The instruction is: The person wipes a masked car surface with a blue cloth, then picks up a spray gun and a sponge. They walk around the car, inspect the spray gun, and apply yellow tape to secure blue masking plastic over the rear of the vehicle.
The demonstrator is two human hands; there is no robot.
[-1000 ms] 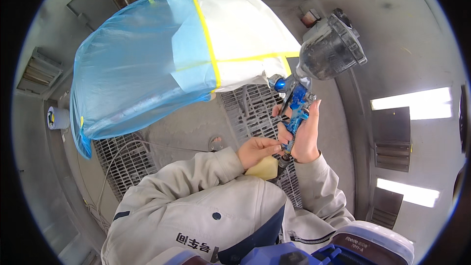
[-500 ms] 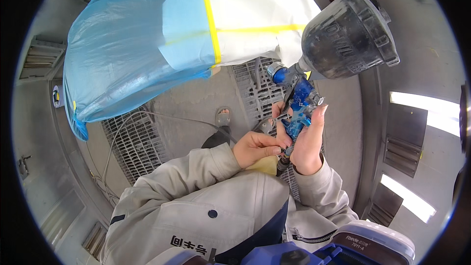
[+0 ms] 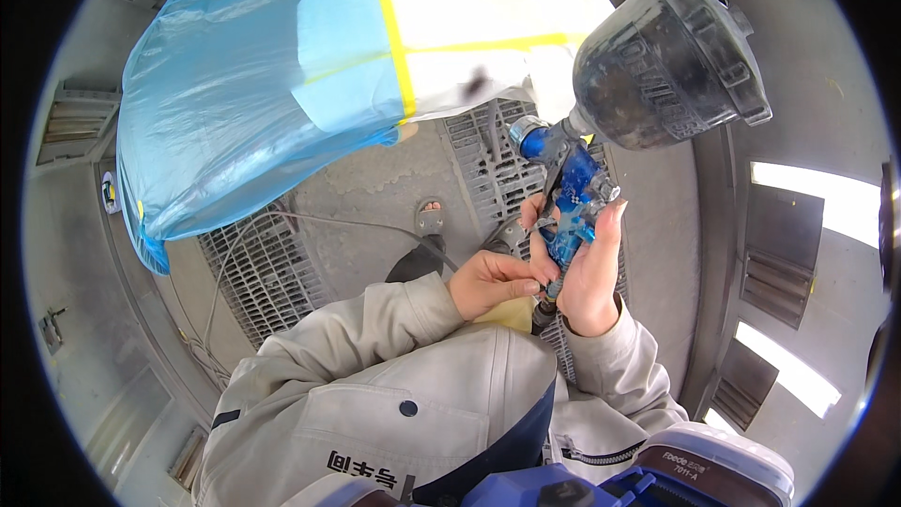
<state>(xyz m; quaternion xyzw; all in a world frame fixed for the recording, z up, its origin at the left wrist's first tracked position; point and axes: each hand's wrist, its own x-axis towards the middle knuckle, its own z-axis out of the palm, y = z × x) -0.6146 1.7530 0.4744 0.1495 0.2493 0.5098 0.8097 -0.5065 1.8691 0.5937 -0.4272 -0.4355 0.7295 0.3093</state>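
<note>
My right hand (image 3: 591, 286) is closed round the handle of a blue spray gun (image 3: 574, 178), its thumb raised along the back of the gun and its fingers on the trigger side. On top of the gun sits a large dark grey, paint-stained cup (image 3: 648, 70), tilted to the right. The silver nozzle end points to the upper left. My left hand (image 3: 493, 284) pinches at the fitting below the handle; its fingertips partly hide what they grip. A hose coupling (image 3: 542, 317) shows just beneath.
Blue plastic film (image 3: 235, 94) and white sheeting (image 3: 460, 0), joined with yellow tape (image 3: 389, 28), cover a big rounded object ahead. A dark blurred smudge (image 3: 476, 84) shows against the sheeting. Floor gratings (image 3: 263, 272) and a trailing hose (image 3: 366, 224) lie below. Bright lights (image 3: 788, 371) line the right wall.
A dark smudge now shows against the white sheeting. The view has shifted slightly, while both hands keep their places on the spray gun.
</note>
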